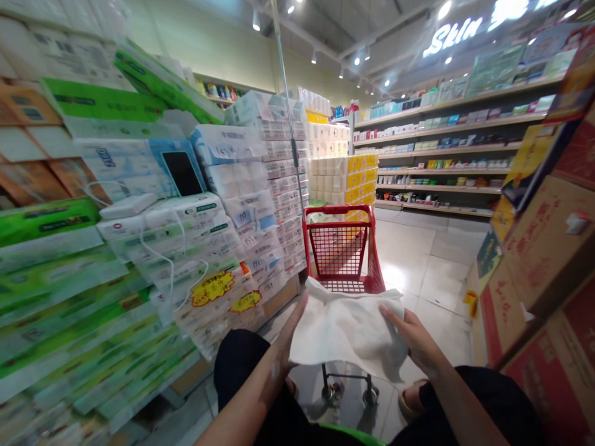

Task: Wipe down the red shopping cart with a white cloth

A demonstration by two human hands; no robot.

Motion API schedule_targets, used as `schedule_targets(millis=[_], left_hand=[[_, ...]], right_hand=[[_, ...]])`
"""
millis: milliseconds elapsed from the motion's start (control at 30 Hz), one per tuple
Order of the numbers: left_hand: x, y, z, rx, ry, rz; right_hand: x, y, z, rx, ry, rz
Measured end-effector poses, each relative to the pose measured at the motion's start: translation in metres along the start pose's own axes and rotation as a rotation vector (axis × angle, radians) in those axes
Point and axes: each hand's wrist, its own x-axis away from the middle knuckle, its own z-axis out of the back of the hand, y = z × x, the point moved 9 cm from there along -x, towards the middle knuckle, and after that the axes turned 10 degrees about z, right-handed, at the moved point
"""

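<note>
A white cloth [348,325] is spread between both hands, low in the middle of the view. My left hand [289,337] holds its left edge, with most of the fingers hidden behind the fabric. My right hand [411,337] grips the right edge, fingers pressed on the cloth. Just beyond the cloth stands a red shopping cart [341,248] on small wheels, with a metal pole rising from it.
Stacked packs of tissue and toilet paper [153,248] fill the left side, with a phone [182,173] and a white power bank [127,204] resting on them. Cardboard boxes [539,260] line the right. Product shelves [441,155] stand behind across the tiled aisle [427,260].
</note>
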Motion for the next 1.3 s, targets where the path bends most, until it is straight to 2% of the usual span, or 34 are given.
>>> schedule_targets(millis=[100,133,267,367,433,567,633,733,867,967,1033,1100,1200,1233,1300], left_hand=[[0.000,-0.005,0.001,-0.018,-0.008,0.138],[-0.001,-0.004,0.004,-0.005,0.017,0.146],[-0.001,0.017,0.023,0.039,0.165,-0.020],[0.001,0.027,0.022,-0.036,0.115,-0.140],[0.005,0.038,0.022,-0.139,0.118,-0.274],[0.042,0.078,0.026,-0.431,0.386,-0.769],[0.056,0.087,0.020,-0.546,0.430,-0.890],[0.057,0.091,0.014,-0.562,0.368,-0.849],[0.051,0.103,0.013,-0.617,0.360,-0.786],[0.056,0.115,-0.002,-0.857,0.411,-0.810],[0.071,0.115,-0.023,-1.066,0.507,-0.905],[0.084,0.102,-0.049,-1.251,0.560,-0.992],[0.080,0.063,-0.081,-1.435,0.436,-0.983],[0.075,0.054,-0.083,-1.439,0.401,-0.960],[0.062,0.047,-0.074,-1.373,0.378,-0.887]], right_hand=[[-0.003,-0.011,0.010,0.023,-0.013,0.029],[-0.004,-0.015,0.012,0.007,-0.019,0.042],[-0.006,-0.024,0.016,-0.092,-0.023,0.116],[-0.010,-0.025,0.025,-0.063,0.047,0.202],[-0.011,-0.029,0.034,0.031,0.122,0.301],[-0.007,-0.047,0.046,0.221,0.247,0.493],[-0.003,-0.057,0.043,0.219,0.254,0.557],[0.000,-0.065,0.029,0.119,0.174,0.585],[-0.007,-0.050,0.017,0.030,0.124,0.409],[-0.007,-0.034,0.003,0.026,0.061,0.277],[0.001,-0.031,-0.016,0.037,-0.017,0.282],[0.015,-0.030,-0.042,0.047,-0.108,0.329],[0.040,-0.029,-0.079,0.046,-0.242,0.370],[0.045,-0.030,-0.088,0.050,-0.282,0.377],[0.050,-0.036,-0.097,0.086,-0.377,0.402]])
